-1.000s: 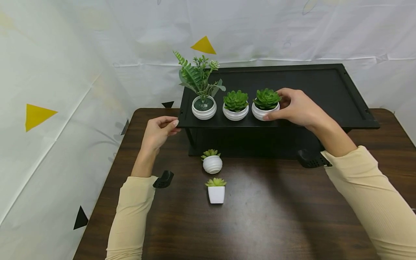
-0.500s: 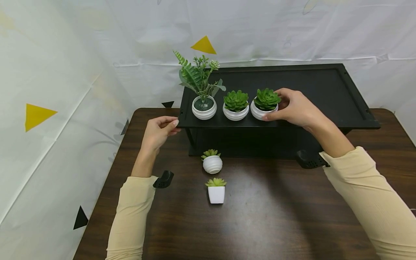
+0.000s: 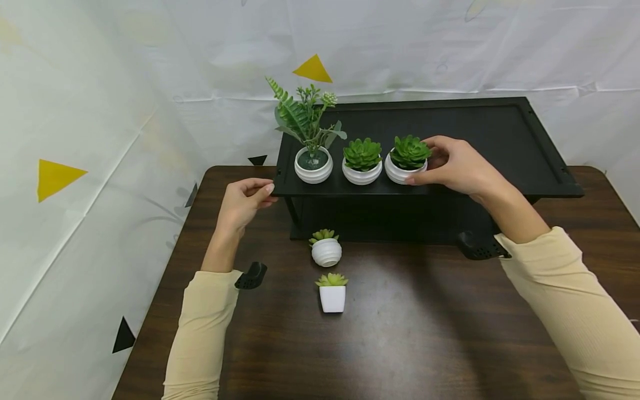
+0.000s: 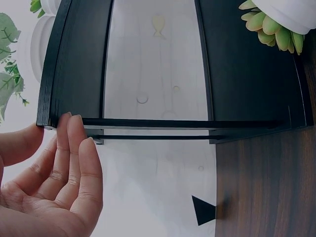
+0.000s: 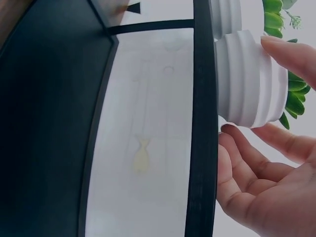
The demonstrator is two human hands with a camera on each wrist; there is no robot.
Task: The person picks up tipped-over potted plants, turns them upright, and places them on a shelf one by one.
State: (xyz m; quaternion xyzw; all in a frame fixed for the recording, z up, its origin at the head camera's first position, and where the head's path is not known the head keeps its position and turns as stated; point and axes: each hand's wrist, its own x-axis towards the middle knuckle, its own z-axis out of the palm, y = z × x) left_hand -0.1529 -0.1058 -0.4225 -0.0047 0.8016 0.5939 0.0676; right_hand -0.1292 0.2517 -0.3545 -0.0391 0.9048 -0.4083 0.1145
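My left hand pinches the front left corner of a black two-tier shelf; in the left wrist view the thumb and fingertips meet its top board. With thumb and fingers, my right hand grips a potted succulent in a ribbed white pot, standing on the top board. To its left stand another potted succulent and a taller potted fern-like plant. The right wrist view shows the gripped white pot resting on the board, close beside the middle pot.
On the dark wooden table, in front of the shelf, sit a small succulent in a round white pot and another in a square white pot. White sheeting with coloured triangles hangs behind and to the left.
The succulent in my right hand has shifted slightly left, closer to the middle pot, mostly in the first half second. My left hand stays at the shelf corner.
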